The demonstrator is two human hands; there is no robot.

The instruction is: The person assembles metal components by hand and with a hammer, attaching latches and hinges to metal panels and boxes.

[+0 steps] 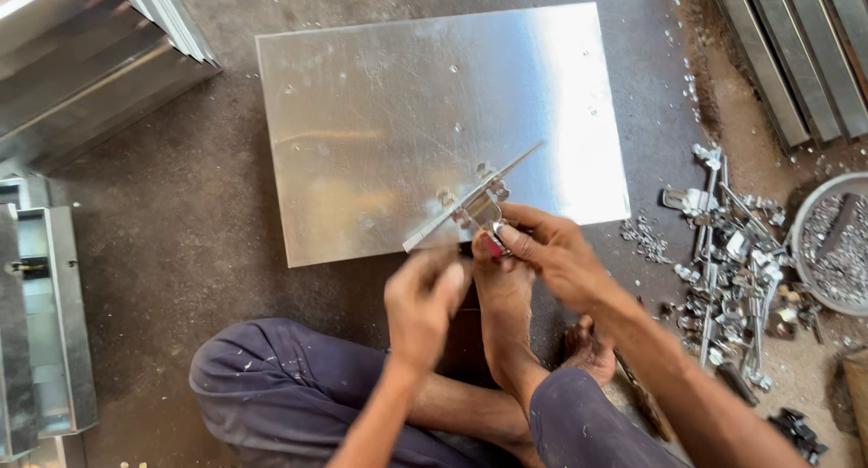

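Note:
A thin metal rod with small brackets on it [470, 199] is held slanted above the near edge of a shiny steel sheet [380, 115] that lies flat on the floor. My right hand [551, 251] pinches the bracket part of the rod between thumb and fingers. My left hand [423, 301] is just below the rod's lower end, blurred, fingers curled close to it; whether it grips the rod is unclear. My bare foot [502, 305] rests under both hands, toes at the sheet's edge.
A heap of metal brackets, bolts and rods [732, 278] lies on the floor at the right, next to a round bowl of small fasteners [836, 251]. Folded steel channels [796, 43] sit at the top right, sheet-metal boxes [54, 314] at the left.

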